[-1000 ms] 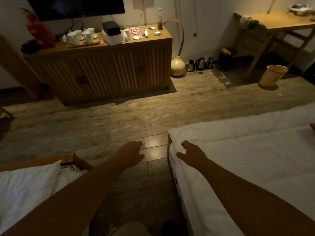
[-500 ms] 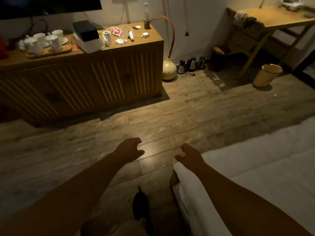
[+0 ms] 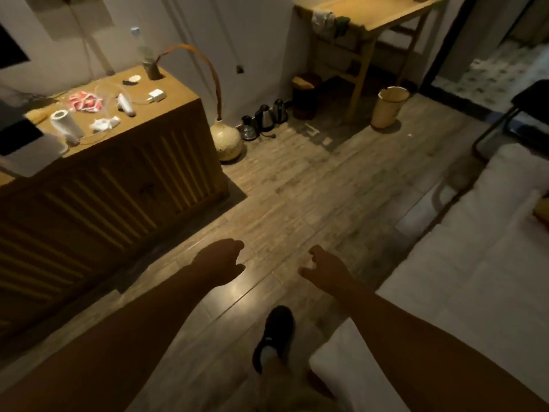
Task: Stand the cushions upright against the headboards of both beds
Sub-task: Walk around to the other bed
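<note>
Only a yellowish corner (image 3: 541,211) is peeking in at the far right edge, lying on the white bed (image 3: 475,278). It is likely a cushion, though too little is showing to be sure, and no headboard is showing at all. A cushion is probably going to be light, soft and floppy, so gripping both top corners and leaning it back firmly should stop it slumping. The left hand (image 3: 221,260) and right hand (image 3: 323,267) are hanging over the wooden floor (image 3: 297,203), well apart from that corner, fingers loosely curled, holding nothing. A dark shoe (image 3: 276,331) is showing just beside the bed, the slatted cabinet (image 3: 118,185) sitting off left.
</note>
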Available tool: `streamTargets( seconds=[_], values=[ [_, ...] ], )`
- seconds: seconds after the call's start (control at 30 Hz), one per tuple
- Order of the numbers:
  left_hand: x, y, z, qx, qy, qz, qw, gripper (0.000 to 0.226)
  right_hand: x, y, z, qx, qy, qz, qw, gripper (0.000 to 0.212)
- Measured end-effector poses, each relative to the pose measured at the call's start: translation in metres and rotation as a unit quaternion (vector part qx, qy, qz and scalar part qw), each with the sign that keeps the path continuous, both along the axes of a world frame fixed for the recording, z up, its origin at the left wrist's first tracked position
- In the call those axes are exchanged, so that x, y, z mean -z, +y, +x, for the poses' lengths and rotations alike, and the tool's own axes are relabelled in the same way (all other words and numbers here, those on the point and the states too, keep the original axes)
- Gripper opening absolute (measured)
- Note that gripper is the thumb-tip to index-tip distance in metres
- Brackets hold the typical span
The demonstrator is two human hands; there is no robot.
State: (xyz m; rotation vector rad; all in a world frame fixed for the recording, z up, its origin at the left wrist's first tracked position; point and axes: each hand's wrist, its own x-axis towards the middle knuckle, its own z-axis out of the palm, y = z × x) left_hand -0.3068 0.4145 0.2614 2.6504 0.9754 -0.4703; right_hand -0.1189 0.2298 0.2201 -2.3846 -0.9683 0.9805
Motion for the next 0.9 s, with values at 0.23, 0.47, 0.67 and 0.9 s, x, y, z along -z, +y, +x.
streamTargets(
  seconds=[0.23,0.47,0.67,0.9],
  values=[
    [0.000,0.088,0.129,0.059,0.012,-0.012,0.998,0.060,0.011,0.076,0.107,0.061,0.011,-0.010,0.998,0.063],
    [-0.014,0.144,0.270,0.154,0.011,-0.013,0.988,0.061,-0.007,0.110,0.207,0.142,0.018,0.014,0.990,0.058],
    [-0.008,0.153,0.405,0.251,0.002,-0.028,0.968,0.060,0.000,0.102,0.289,0.244,0.034,0.025,0.969,0.061],
    [-0.001,0.178,0.576,0.327,-0.025,-0.027,0.944,0.062,0.003,0.122,0.422,0.335,0.029,0.028,0.941,0.059]
  ],
)
